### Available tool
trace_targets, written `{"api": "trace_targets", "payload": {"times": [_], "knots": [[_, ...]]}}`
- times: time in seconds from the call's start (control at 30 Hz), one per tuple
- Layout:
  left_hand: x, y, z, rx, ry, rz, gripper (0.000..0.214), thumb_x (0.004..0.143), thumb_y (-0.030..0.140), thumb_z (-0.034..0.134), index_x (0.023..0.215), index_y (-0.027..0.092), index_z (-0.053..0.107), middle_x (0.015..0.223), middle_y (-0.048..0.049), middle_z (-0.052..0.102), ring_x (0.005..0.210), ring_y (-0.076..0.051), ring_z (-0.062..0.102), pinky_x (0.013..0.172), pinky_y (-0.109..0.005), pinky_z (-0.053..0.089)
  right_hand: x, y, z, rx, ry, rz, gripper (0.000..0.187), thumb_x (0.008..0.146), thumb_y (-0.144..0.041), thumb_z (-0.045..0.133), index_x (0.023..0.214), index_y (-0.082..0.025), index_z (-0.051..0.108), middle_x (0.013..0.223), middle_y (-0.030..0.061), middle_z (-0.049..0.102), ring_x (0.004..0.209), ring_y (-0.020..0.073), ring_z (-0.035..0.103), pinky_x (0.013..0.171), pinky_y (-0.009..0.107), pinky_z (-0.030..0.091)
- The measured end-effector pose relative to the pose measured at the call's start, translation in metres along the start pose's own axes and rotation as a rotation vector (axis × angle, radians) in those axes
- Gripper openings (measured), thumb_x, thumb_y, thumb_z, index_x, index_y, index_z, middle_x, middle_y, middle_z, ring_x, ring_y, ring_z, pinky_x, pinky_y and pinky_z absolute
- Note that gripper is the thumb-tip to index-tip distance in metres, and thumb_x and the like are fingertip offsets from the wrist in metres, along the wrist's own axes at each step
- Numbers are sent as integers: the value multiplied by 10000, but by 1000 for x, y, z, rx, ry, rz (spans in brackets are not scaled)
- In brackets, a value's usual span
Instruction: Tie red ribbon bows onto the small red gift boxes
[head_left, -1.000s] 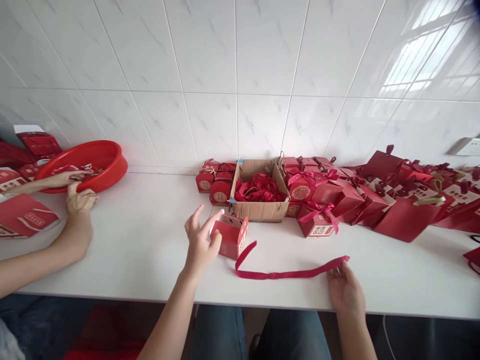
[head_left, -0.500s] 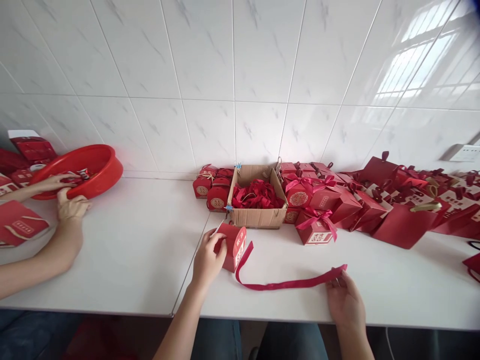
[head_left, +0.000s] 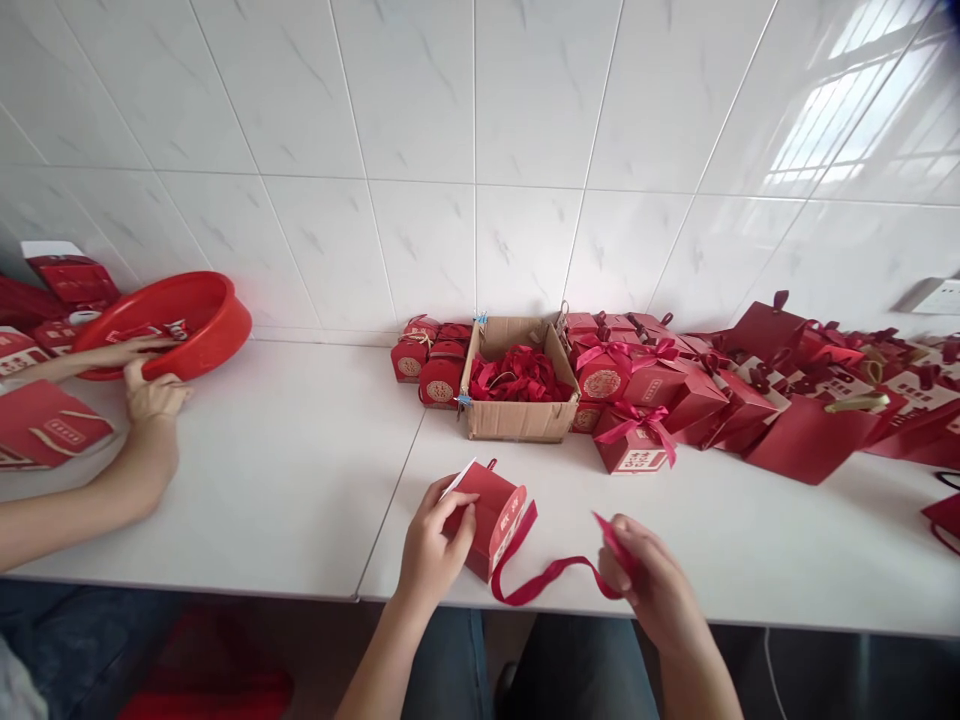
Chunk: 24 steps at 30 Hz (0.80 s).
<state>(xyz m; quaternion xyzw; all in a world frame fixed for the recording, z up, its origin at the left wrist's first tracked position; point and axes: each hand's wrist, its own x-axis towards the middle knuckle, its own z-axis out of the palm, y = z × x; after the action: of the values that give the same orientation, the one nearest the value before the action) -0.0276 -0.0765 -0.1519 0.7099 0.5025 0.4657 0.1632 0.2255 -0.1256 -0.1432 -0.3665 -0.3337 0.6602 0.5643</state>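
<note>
My left hand (head_left: pixel 433 540) grips a small red gift box (head_left: pixel 496 518) near the front edge of the white table (head_left: pixel 315 470). A red ribbon (head_left: pixel 547 578) runs from under the box in a loop to my right hand (head_left: pixel 645 580), which pinches its free end. Both hands sit close together at the table's front. Behind them stands an open cardboard box (head_left: pixel 519 415) filled with red ribbons.
Several finished red gift boxes with bows (head_left: pixel 637 440) and red bags (head_left: pixel 810 440) crowd the back right. Two small boxes (head_left: pixel 427 365) stand left of the cardboard box. At far left another person's hands (head_left: pixel 150 390) hold a red basin (head_left: pixel 176 320).
My right hand has pulled the ribbon's end leftward toward the box, so the ribbon now loops. My left hand closed on the box and drew it nearer the front edge.
</note>
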Motion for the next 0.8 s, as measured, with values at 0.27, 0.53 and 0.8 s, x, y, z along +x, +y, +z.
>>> {"api": "trace_targets", "payload": {"times": [0.27,0.53,0.8], "knots": [[-4,3,4,-39,10,-3,171,849,201,499,937,224,643,1110,-64,584,1030,-196,592,860,-311,510,17,7,53,-314,-159,66,337,830,-448,558,657,-179,453,459,-68,409,410,53,304,419,210,191],[-5,4,3,-53,2,-15,176,853,202,488,936,223,642,1129,-71,589,1071,-209,577,899,-338,498,24,12,58,-311,-148,81,329,804,-470,570,678,-187,458,463,-69,416,407,61,316,402,202,189],[-5,6,2,-56,-5,-23,176,852,202,489,938,226,641,1130,-67,590,1061,-206,580,884,-328,503,34,12,64,-485,-85,-40,371,790,-506,585,638,-174,520,537,-35,441,496,89,377,490,231,308]]}}
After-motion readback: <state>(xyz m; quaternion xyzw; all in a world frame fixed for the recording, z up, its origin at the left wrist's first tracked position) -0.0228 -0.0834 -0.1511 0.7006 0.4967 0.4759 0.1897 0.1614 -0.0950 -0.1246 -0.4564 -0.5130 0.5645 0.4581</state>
